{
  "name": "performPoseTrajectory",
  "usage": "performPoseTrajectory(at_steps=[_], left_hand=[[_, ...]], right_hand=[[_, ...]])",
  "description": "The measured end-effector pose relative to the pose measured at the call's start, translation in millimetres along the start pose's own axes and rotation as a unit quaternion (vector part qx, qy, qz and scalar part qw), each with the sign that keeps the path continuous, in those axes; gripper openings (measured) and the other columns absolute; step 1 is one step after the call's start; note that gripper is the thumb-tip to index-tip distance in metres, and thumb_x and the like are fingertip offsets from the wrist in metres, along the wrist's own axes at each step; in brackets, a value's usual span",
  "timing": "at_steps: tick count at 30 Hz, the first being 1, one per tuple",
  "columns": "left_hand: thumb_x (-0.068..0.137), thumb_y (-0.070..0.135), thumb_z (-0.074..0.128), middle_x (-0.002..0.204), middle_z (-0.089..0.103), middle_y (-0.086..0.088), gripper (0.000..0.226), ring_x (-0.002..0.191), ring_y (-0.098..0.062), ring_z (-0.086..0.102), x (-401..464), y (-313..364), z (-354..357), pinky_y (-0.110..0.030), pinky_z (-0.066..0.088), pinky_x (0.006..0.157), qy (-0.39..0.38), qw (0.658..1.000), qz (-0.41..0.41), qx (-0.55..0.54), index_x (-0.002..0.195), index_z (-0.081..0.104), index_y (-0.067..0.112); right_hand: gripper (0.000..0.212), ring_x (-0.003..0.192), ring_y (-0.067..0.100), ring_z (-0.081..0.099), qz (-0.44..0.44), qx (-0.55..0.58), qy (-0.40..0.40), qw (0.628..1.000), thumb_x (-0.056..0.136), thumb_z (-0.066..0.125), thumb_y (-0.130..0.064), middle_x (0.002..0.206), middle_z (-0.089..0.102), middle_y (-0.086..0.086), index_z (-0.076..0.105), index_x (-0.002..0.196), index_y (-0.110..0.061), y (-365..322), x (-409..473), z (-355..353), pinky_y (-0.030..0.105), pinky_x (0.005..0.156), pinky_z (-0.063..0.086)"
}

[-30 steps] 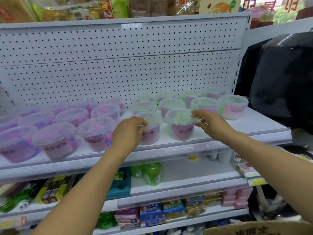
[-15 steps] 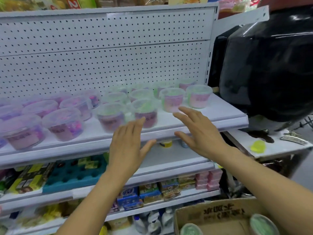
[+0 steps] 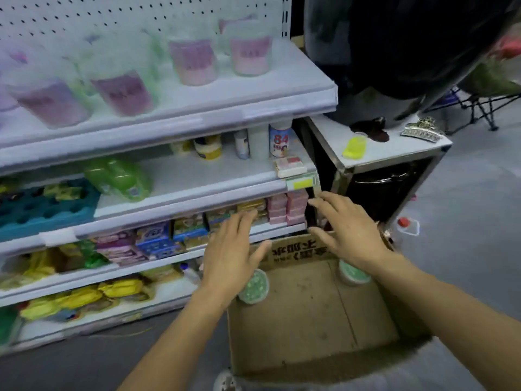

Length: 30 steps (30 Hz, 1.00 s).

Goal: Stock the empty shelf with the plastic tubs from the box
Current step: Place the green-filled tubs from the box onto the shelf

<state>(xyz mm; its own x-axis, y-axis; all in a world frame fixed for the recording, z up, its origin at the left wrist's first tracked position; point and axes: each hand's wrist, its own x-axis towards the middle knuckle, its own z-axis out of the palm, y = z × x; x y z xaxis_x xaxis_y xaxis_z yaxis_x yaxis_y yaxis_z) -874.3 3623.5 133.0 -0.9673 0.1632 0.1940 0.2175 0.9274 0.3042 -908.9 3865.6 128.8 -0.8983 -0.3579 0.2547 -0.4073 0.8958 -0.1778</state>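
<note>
Tubs are what matter here, and two green-lidded ones remain in the cardboard box (image 3: 310, 314) on the floor: a left tub (image 3: 253, 286) near the box's far-left corner and a right tub (image 3: 353, 270) toward the far-right corner, well apart from each other, both upright so their lids face up. Each sits partly hidden under a wrist. The box floor between and behind them is bare cardboard, which suggests the stocking is close to done.

Both hands hang over the box's far edge with fingers straight and spread, holding nothing. The left hand (image 3: 235, 249) is above the left tub, the right hand (image 3: 348, 230) above the right tub, so each seems lined up to take its own tub in one go; neither touches a lid as far as I can tell.

Up on the white shelf (image 3: 239, 100), blurred pink and purple tubs (image 3: 194, 62) stand in rows with labels facing out. Bare shelf shows at the right end beside the last one, probably room for the two left.

Lower shelves carry green bottles (image 3: 121, 176), soap boxes and packets. Right of the shelving stands a small bench (image 3: 394, 148) with a yellow object (image 3: 354, 146).
</note>
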Motion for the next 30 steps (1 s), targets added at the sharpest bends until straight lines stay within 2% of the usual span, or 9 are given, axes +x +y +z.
performPoseTrajectory(at_steps=[4, 8, 12, 17, 23, 27, 30], left_hand=[[0.093, 0.054, 0.046, 0.146, 0.039, 0.002, 0.063, 0.133, -0.019, 0.037, -4, 2, 60, -0.037, 0.038, 0.104, -0.088, 0.995, -0.04, -0.03, 0.146, 0.03, 0.025], [0.091, 0.05, 0.051, 0.143, 0.039, -0.003, 0.065, 0.131, -0.022, 0.04, -5, -13, 132, -0.04, 0.042, 0.101, -0.176, 0.98, -0.083, -0.031, 0.147, 0.028, 0.023], [0.089, 0.05, 0.055, 0.142, 0.035, -0.003, 0.071, 0.129, -0.024, 0.039, -5, -32, 196, -0.04, 0.041, 0.1, -0.244, 0.959, -0.146, -0.022, 0.147, 0.025, 0.024], [0.082, 0.051, 0.065, 0.148, 0.02, -0.008, 0.091, 0.138, -0.032, 0.024, -5, -60, 274, -0.049, 0.034, 0.109, -0.314, 0.929, -0.196, -0.007, 0.151, 0.012, 0.022], [0.067, 0.064, 0.073, 0.157, 0.003, -0.01, 0.12, 0.145, -0.038, 0.005, 0, -83, 333, -0.053, 0.02, 0.115, -0.292, 0.926, -0.235, 0.04, 0.152, -0.002, 0.024], [0.056, 0.077, 0.069, 0.156, 0.007, -0.012, 0.131, 0.144, -0.039, 0.006, -5, -93, 353, -0.056, 0.021, 0.113, -0.276, 0.927, -0.243, 0.077, 0.151, -0.005, 0.025], [0.053, 0.083, 0.064, 0.152, 0.017, -0.014, 0.129, 0.138, -0.039, 0.019, -7, -97, 357, -0.055, 0.029, 0.108, -0.244, 0.935, -0.239, 0.099, 0.15, 0.004, 0.022]], right_hand=[[0.06, 0.129, 0.023, 0.04, 0.111, 0.044, -0.102, 0.988, 0.088, 0.056, -0.049, 0.145, 0.039, 0.0, 0.037, 0.141, -0.027, 39, -38, 53, 0.043, 0.1, 0.043], [0.065, 0.132, 0.031, 0.033, 0.206, 0.084, -0.209, 0.952, 0.087, 0.058, -0.047, 0.143, 0.035, 0.006, 0.031, 0.142, -0.026, 75, -65, 114, 0.047, 0.104, 0.04], [0.076, 0.14, 0.036, 0.018, 0.274, 0.107, -0.267, 0.918, 0.085, 0.063, -0.043, 0.152, 0.022, 0.009, 0.02, 0.145, -0.025, 107, -77, 168, 0.055, 0.107, 0.034], [0.094, 0.14, 0.04, 0.014, 0.308, 0.072, -0.325, 0.891, 0.08, 0.068, -0.046, 0.155, 0.009, 0.012, 0.005, 0.147, -0.026, 152, -88, 225, 0.059, 0.108, 0.028], [0.118, 0.14, 0.042, 0.007, 0.35, 0.082, -0.305, 0.882, 0.066, 0.075, -0.058, 0.155, -0.001, 0.011, -0.004, 0.148, -0.028, 186, -83, 275, 0.061, 0.109, 0.024], [0.129, 0.143, 0.04, 0.0, 0.395, 0.103, -0.292, 0.865, 0.057, 0.081, -0.059, 0.158, -0.008, 0.006, -0.008, 0.147, -0.034, 199, -73, 297, 0.062, 0.11, 0.02], [0.13, 0.142, 0.041, 0.003, 0.415, 0.074, -0.292, 0.859, 0.057, 0.078, -0.064, 0.158, -0.004, 0.009, -0.008, 0.148, -0.03, 206, -72, 305, 0.06, 0.111, 0.021]])
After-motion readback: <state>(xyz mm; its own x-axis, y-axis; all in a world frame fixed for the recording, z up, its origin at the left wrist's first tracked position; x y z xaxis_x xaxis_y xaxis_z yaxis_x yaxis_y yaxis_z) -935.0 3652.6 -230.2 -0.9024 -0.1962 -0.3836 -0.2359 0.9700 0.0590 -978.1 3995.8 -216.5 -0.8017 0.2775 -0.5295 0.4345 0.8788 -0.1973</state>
